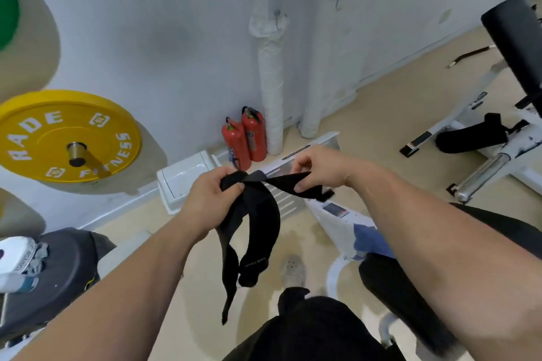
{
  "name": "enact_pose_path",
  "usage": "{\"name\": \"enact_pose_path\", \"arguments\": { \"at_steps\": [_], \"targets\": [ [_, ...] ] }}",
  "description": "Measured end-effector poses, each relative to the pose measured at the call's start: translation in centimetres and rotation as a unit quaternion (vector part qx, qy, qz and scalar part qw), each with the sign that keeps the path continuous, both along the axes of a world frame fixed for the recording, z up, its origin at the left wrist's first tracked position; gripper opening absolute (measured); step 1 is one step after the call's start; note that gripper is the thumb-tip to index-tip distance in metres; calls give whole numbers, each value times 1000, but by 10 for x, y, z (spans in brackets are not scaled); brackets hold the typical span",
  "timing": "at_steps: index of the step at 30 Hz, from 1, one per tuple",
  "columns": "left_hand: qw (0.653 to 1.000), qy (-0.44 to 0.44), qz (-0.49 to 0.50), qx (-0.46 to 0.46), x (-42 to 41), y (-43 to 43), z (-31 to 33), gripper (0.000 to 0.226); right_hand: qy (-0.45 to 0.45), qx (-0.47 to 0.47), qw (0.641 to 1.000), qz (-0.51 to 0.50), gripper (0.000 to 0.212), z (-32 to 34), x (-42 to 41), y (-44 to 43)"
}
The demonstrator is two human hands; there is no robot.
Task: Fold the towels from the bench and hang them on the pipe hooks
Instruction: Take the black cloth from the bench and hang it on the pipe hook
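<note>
Tension mattered: our left hand (211,193) clutched the black towel (262,223) mid-frame, right hand (319,168) pinched its edge; corners needed matching.

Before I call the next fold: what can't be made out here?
Head view only.
1. The black towel: corners hidden inside the left hand and right hand; its print is too small.
2. The blue towel: partly behind the right forearm.
3. The pipe hook: small, blurred.

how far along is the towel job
Done: nothing hung, the pipe hooks are bare. In hand: left hand and right hand grip a black towel, dangling, not yet folded. Left: fold and hang it, then the blue towel.
</note>
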State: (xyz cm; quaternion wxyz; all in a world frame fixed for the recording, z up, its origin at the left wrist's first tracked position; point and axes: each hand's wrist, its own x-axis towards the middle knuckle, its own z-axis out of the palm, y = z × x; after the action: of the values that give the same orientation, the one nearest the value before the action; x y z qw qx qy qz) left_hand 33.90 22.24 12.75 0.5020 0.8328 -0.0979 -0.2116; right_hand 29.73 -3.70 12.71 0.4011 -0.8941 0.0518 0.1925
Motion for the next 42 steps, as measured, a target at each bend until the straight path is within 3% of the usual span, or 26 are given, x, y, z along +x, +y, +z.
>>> {"name": "enact_pose_path", "arguments": {
  "at_steps": [2,7,10,12,16,20,22,27,32,36,42],
  "targets": [
    [999,-11,-9,30,33,-10,1,18,3,30,999,-41,17,-6,30,-24],
    [998,5,-1,69,104,-32,-2,19,26,206,967,-151,8,-5,93,-66],
    [996,14,21,83,138,-46,-6,14,31,235,956,-173,20,2,124,-75],
    [996,19,40,73,157,-56,-7,10,35,267,943,-197,27,4,142,-76],
    [998,7,60,26,193,-79,-8,10,22,308,923,-228,21,1,171,-68],
    [997,42,28,-53,226,-105,-9,22,44,356,899,-250,34,7,191,-60],
    [996,44,14,-72,249,-112,-10,24,38,343,908,-236,38,10,199,-62],
    [992,96,-20,-83,314,-120,-7,26,5,193,948,-254,15,27,221,-71],
    [987,118,-54,-97,364,-130,-1,32,-37,47,976,-209,13,46,245,-75],
    [978,147,-86,-116,387,-141,3,29,18,78,987,-137,8,64,264,-66],
    [959,170,-163,-157,406,-146,13,28,-117,170,930,-303,8,59,312,-41]
  ]
}}
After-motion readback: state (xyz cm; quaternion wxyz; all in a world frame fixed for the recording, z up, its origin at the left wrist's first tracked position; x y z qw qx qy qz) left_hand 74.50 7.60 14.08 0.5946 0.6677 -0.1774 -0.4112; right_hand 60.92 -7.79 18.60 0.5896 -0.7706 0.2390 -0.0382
